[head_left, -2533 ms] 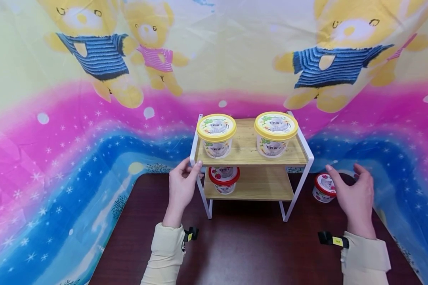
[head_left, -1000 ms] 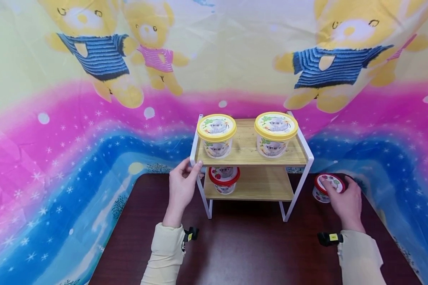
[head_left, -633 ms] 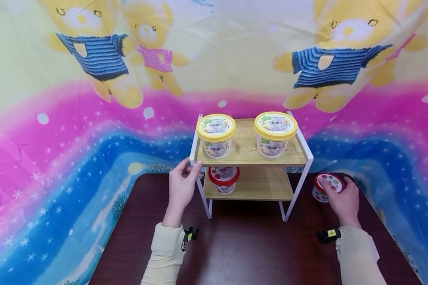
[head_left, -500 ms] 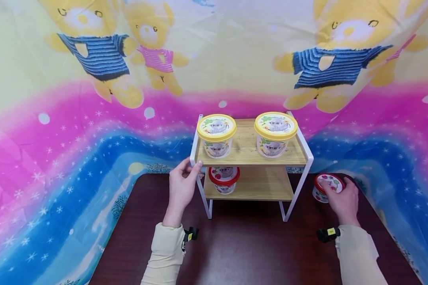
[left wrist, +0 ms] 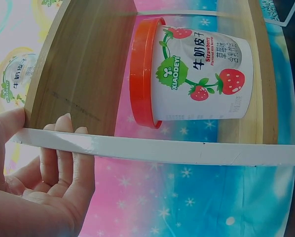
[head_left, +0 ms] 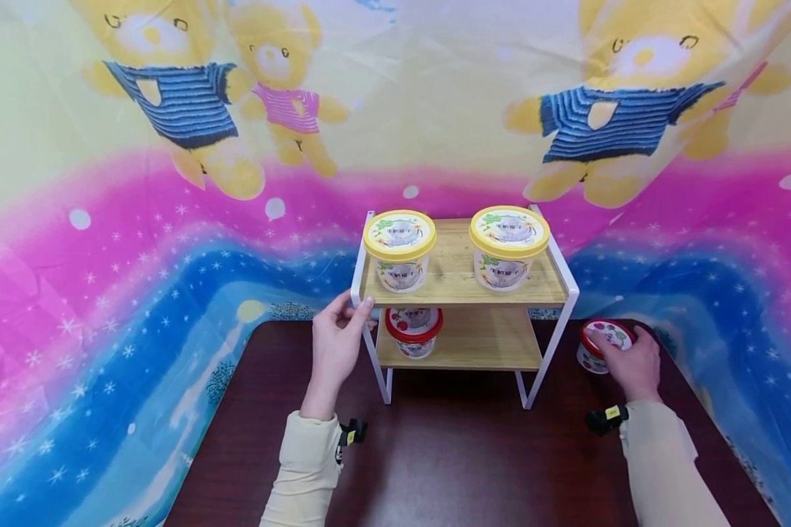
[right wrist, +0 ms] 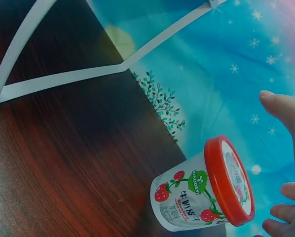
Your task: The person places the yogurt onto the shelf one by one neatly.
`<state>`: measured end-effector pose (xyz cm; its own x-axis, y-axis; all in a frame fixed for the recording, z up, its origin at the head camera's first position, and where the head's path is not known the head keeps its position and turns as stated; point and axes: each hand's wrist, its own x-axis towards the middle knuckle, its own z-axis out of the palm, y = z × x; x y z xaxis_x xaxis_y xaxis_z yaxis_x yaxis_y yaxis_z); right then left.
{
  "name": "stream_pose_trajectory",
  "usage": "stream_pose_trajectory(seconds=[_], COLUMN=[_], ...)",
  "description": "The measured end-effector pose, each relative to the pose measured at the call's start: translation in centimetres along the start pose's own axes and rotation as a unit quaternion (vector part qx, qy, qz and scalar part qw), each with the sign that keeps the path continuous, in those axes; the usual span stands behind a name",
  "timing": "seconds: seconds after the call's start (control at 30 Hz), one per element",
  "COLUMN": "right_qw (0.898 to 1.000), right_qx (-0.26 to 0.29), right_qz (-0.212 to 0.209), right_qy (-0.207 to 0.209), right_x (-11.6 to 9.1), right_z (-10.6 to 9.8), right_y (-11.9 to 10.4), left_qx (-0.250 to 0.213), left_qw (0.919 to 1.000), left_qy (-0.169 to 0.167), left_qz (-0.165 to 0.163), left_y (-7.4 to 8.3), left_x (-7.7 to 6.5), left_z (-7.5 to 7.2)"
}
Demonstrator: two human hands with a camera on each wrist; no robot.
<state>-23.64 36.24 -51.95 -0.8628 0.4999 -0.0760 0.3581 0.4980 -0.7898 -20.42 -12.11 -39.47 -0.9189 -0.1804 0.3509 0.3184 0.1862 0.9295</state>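
Note:
My left hand (head_left: 338,344) grips the white front corner of a two-tier shelf (head_left: 468,296), thumb at the upper board and fingers round the metal frame, as the left wrist view shows. At the far right my right hand (head_left: 635,366) hovers over a paper tub with a red lid (head_left: 595,363), its thumb overlapping the lid in the head view. The right wrist view shows the thumb and fingers (right wrist: 285,210) spread and apart from this strawberry-printed tub, which stands upright on the table.
Two yellow-lidded tubs, one left (head_left: 402,274) and one right (head_left: 503,271), stand on the upper board. Another red-lidded tub (head_left: 414,348) is on the lower board, at left. The dark wooden table (head_left: 448,454) ends against a printed bear curtain (head_left: 402,110).
My right hand has moved left and down from beside the red-lidded tub to over its lid. The tub has stayed put. My left hand keeps its grip on the shelf.

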Motion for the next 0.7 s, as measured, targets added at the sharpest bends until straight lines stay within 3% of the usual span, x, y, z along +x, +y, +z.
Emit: stream_pose_trajectory(seconds=[0.33, 0.7], right_qw=[1.0, 0.998], right_qx=[-0.013, -0.046], right_qz=[0.016, -0.016], right_qy=[-0.02, -0.042], right_x=[1.0, 1.8], right_z=[-0.1, 0.3], right_y=[0.8, 1.5], left_qx=[0.003, 0.003], left_qw=[1.0, 1.0], left_qy=[-0.001, 0.0], left_qz=[0.001, -0.002], left_y=[0.0, 0.0], left_x=[0.1, 0.0], left_z=[0.1, 0.0])
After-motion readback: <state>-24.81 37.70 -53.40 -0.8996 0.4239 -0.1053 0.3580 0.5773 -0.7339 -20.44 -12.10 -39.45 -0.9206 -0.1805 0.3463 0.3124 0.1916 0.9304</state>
